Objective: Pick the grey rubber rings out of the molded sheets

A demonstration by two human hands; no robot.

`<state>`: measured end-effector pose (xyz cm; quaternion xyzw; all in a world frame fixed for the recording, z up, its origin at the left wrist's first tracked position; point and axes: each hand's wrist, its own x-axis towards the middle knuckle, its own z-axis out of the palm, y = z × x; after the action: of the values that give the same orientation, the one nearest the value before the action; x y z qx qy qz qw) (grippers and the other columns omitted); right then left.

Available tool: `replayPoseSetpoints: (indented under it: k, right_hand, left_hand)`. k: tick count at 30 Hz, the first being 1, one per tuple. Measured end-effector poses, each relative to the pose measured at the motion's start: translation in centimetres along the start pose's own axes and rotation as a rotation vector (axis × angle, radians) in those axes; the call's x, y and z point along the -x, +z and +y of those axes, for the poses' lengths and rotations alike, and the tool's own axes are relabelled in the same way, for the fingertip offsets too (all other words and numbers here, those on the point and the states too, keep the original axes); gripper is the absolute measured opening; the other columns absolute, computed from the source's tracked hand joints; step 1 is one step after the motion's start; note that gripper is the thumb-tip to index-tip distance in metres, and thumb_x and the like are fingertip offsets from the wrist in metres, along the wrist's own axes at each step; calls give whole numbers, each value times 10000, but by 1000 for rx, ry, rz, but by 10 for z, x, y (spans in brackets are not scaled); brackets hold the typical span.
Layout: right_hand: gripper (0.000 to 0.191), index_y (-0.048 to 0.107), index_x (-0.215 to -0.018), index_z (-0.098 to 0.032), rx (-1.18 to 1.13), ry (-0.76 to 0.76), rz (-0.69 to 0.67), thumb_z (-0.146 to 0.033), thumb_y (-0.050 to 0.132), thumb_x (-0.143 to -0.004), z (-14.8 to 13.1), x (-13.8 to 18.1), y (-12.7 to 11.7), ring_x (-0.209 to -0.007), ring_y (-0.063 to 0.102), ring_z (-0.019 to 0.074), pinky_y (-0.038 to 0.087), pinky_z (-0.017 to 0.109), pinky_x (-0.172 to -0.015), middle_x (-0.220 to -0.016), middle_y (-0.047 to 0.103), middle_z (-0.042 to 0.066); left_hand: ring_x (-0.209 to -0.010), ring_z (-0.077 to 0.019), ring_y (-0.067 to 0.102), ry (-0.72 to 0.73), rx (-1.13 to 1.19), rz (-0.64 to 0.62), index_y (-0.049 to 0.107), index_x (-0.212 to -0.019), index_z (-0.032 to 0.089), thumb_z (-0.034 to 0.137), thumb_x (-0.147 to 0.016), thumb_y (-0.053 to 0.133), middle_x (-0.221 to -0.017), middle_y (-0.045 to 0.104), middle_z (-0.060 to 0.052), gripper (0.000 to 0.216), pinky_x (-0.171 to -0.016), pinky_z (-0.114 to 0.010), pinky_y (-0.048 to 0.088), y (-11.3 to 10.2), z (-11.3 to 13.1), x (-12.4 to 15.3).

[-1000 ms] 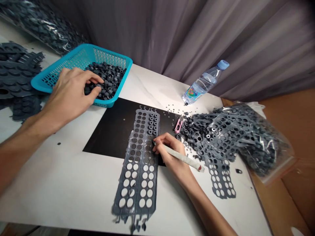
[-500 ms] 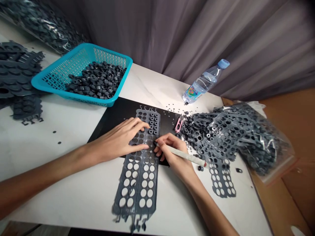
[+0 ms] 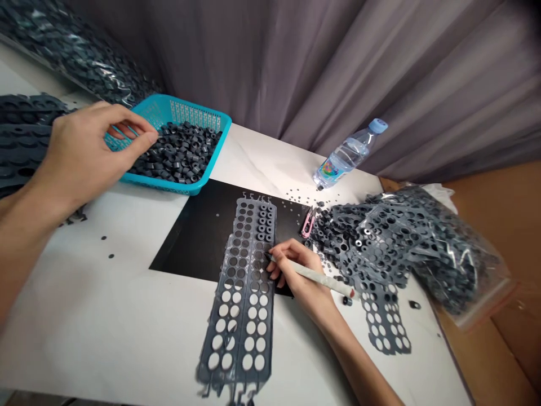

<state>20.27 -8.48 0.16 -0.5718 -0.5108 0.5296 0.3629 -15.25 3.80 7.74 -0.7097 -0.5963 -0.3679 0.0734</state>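
Observation:
My left hand (image 3: 99, 149) hangs over the left side of a turquoise basket (image 3: 169, 185) with many small dark rings (image 3: 188, 149) in it. Its thumb and index fingertips meet in a pinch; whatever is between them, if anything, does not show. My right hand (image 3: 302, 273) grips a pale pen-like tool (image 3: 323, 278) with a dark tip and a red mark at its end. That tip is at the right edge of a long grey perforated sheet (image 3: 249, 265). Several ring pieces (image 3: 265, 223) remain in the sheet's upper right; its other holes are open.
Beneath the sheet's upper part lies a black mat (image 3: 186, 248). Pink snips (image 3: 308, 224) and a water bottle (image 3: 349, 155) are to the right, near a heap of perforated scraps (image 3: 376, 237) and a plastic bag (image 3: 465, 282). Another filled bag (image 3: 97, 67) and sheets (image 3: 21, 141) are left.
My left hand has left the sheet and moved up and left to above the basket. My right hand stays by the sheet's edge with the tool. The view has shifted slightly.

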Motion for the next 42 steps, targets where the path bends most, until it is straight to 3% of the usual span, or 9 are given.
replayPoseSetpoints:
  k: [2, 4, 10, 14, 21, 27, 34, 38, 42]
  right_hand:
    - [293, 658, -933, -195, 1, -2, -2, -481, 659, -997, -1, 0, 0, -618, 650, 132, 504, 191, -498, -755, 719, 27]
    - [300, 654, -932, -196, 6, 2, -7, -489, 662, -996, -2, 1, 0, -622, 652, 134, 507, 194, -507, -758, 721, 28]
    - [343, 652, -925, -189, 3, 1, -48, -527, 676, -982, -6, 1, -5, -632, 650, 136, 519, 217, -553, -765, 720, 34]
    - [388, 653, -899, -188, 27, 8, -63, -569, 690, -961, -1, 2, -8, -608, 636, 138, 523, 235, -568, -746, 715, 36]
    - [461, 672, -862, -201, 46, 50, -64, -658, 719, -901, 2, 1, -7, -584, 639, 182, 521, 287, -557, -708, 710, 63]
    - [468, 683, -859, -194, 60, 43, -99, -658, 725, -898, 5, -1, -10, -585, 642, 182, 522, 286, -563, -713, 718, 75]
    - [385, 636, -919, -200, -55, 58, -190, -578, 688, -968, 0, 7, -5, -540, 670, 160, 521, 242, -477, -735, 705, 36]
    - [384, 649, -932, -193, -73, 1, -13, -571, 707, -953, -2, 4, -2, -489, 626, 139, 531, 238, -416, -718, 665, 7]
    - [370, 660, -915, -190, -5, -43, 59, -554, 683, -974, -6, 1, -2, -432, 581, 115, 502, 220, -399, -662, 631, -17]
  left_hand:
    - [-867, -117, 580, 21, 42, -6, 730, -1091, 173, 443, -1042, 619, -1011, 670, 38, 296, -984, -321, 527, 4, 7, 4]
    - [-907, -128, 599, 120, 148, -90, 718, -1072, 155, 382, -1055, 609, -1009, 672, 17, 252, -950, -298, 513, 13, 28, 15]
    - [-999, -190, 615, 476, 436, -558, 672, -1066, 208, 275, -1093, 528, -1061, 691, -11, 161, -964, -362, 449, 43, 100, 75]
    - [-1056, -211, 614, 493, 462, -690, 627, -1188, 200, 264, -1100, 502, -1140, 657, -38, 165, -1006, -384, 456, 49, 122, 102]
    - [-1203, -300, 566, 431, 363, -675, 556, -1311, 179, 392, -1051, 590, -1318, 571, -113, 338, -1037, -446, 506, 57, 125, 108]
    - [-1237, -316, 588, 413, 440, -677, 508, -1359, 202, 379, -1026, 610, -1325, 562, -122, 390, -1055, -470, 519, 59, 119, 111]
    - [-1209, -309, 619, 233, 589, -786, 481, -1415, 250, 413, -942, 693, -1325, 514, -107, 543, -1040, -484, 552, 53, 111, 108]
    - [-1095, -234, 645, 97, 685, -839, 533, -1360, 297, 418, -945, 706, -1304, 515, -61, 465, -1002, -430, 565, 56, 106, 102]
    - [-981, -190, 627, 110, 709, -791, 611, -1245, 284, 355, -1002, 621, -1217, 565, -39, 254, -922, -382, 568, 58, 107, 94]
